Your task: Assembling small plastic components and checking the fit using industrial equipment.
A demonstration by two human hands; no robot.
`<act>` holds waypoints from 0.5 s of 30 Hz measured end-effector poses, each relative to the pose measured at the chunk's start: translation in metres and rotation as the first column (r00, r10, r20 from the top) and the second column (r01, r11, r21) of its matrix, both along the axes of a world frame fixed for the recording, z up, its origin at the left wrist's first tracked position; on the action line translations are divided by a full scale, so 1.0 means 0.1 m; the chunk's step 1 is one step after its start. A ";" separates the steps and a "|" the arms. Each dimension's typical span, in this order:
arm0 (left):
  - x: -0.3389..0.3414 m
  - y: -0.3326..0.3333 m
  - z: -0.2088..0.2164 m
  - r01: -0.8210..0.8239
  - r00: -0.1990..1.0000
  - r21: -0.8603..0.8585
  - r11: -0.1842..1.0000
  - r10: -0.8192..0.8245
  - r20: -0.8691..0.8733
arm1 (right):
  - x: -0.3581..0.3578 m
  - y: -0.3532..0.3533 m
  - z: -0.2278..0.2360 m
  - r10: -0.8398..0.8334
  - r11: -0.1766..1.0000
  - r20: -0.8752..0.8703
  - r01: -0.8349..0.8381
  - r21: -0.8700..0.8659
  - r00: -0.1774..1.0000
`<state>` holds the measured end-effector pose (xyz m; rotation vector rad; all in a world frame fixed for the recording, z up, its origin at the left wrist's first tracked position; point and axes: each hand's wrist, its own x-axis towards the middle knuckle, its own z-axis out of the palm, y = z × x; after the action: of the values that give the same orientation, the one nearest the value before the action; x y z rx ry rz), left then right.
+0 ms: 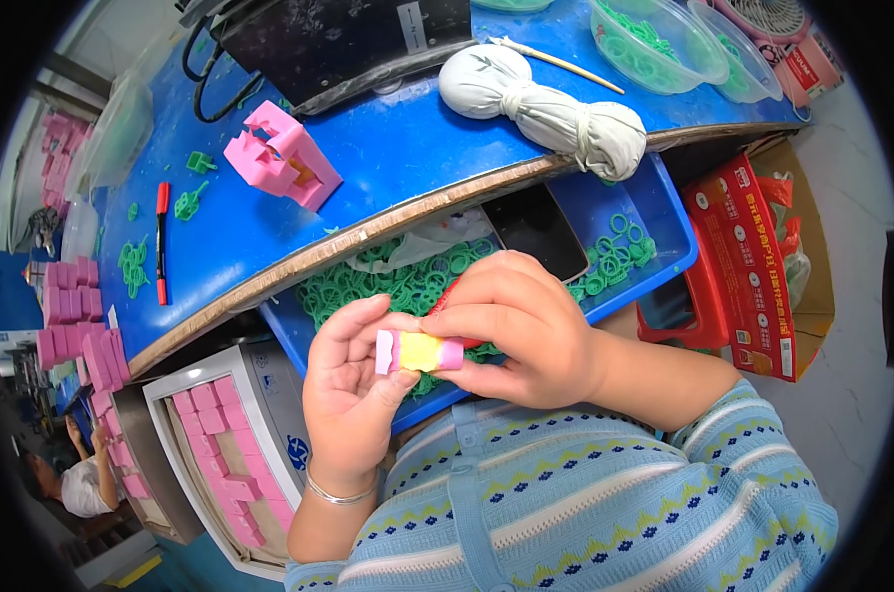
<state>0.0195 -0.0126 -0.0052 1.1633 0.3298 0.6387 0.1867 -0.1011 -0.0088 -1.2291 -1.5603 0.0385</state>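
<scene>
Above my lap, both hands grip a small pink block with a yellow middle [419, 351]. My left hand [353, 380] steadies its left end between thumb and fingers, a silver bangle on the wrist. The right end is pinched by my right hand [521, 331], where a bit of something red also shows beside the fingers; most of it is hidden. Just beneath my hands is a blue tray [669, 222] of many green rings [408, 281], with a clear plastic bag and a dark phone-like slab [538, 229] lying in it.
On the blue table [368, 163] are a larger pink block [281, 158], a red marker [162, 242], a tied white cloth bundle [541, 109], a wooden stick and bowls of green pieces [654, 49]. Pink blocks fill a tray [225, 454] at left; a red carton [748, 266] stands right.
</scene>
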 end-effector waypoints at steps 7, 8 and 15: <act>0.04 -0.04 0.05 -0.109 0.987 0.121 0.987 0.122 -0.104 | -0.02 -0.02 0.00 0.078 0.988 -0.239 -0.106 -0.109 0.968; 0.04 -0.02 0.10 -0.114 0.987 0.122 0.986 0.126 -0.102 | -0.01 -0.01 0.02 0.083 0.988 -0.238 -0.111 -0.108 0.968; 0.04 -0.36 1.39 0.011 0.989 0.427 0.904 -0.073 0.129 | 0.02 -0.01 -0.01 0.000 0.992 -0.256 -0.033 -0.124 0.967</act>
<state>0.0238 -0.0483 0.1341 1.5281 0.0389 0.7751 0.1886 -0.1021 -0.0100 -1.2566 -1.3587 0.3006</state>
